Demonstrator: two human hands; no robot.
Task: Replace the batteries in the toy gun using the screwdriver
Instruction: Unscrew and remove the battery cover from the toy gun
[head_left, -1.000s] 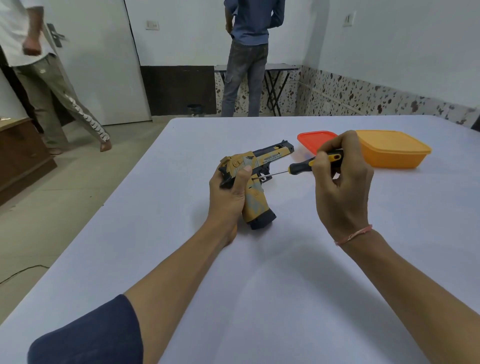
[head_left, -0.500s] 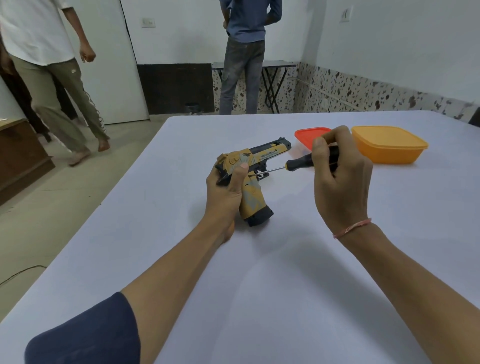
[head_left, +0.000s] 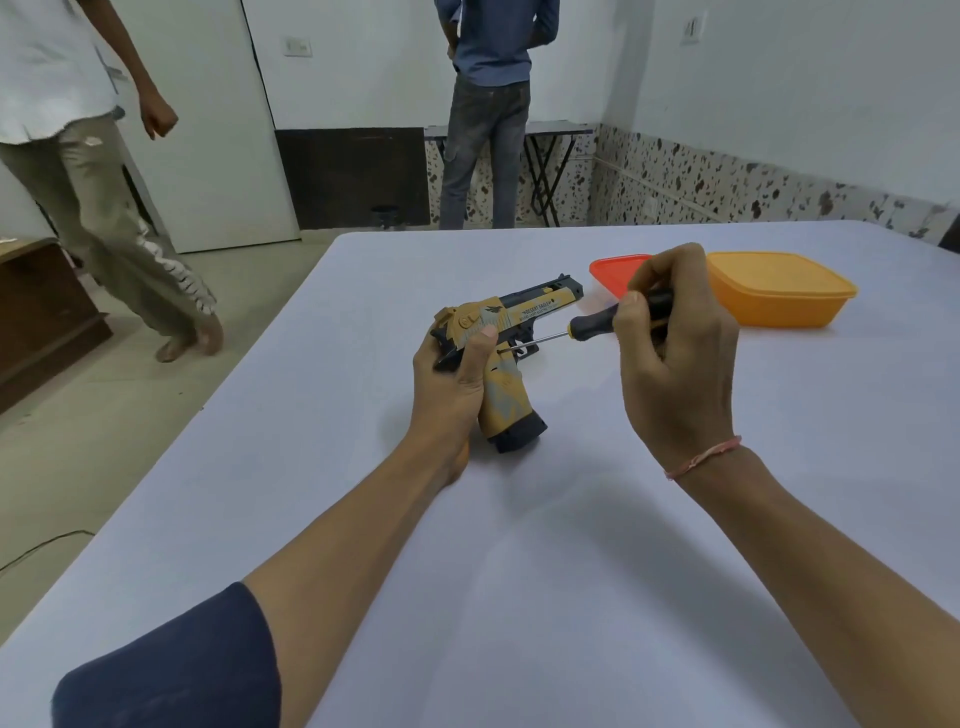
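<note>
Head view. A white-walled room with a speckled skirting, and in the foreground a pale counter that carries the work.

- The left hand grips the toy gun at the rear of its body, thumb laid across the side. The butt appears to rest on the counter.
- The right hand is clamped round the black handle of the screwdriver. The shaft runs toward the left hand and its tip sits on the gun's side, just beyond the left thumb.
- Just beyond the right hand lie an orange container and a red lid, side by side.

Change over the last second: the gun, the left hand and the tip position have held. Only the right fingers have shifted round the handle – consistent with turning a screw. Judgement: the cover screw is being worked and the compartment is not yet open. No batteries are in view. A person beyond the left hand has walked across – no bearing on the task.
</note>
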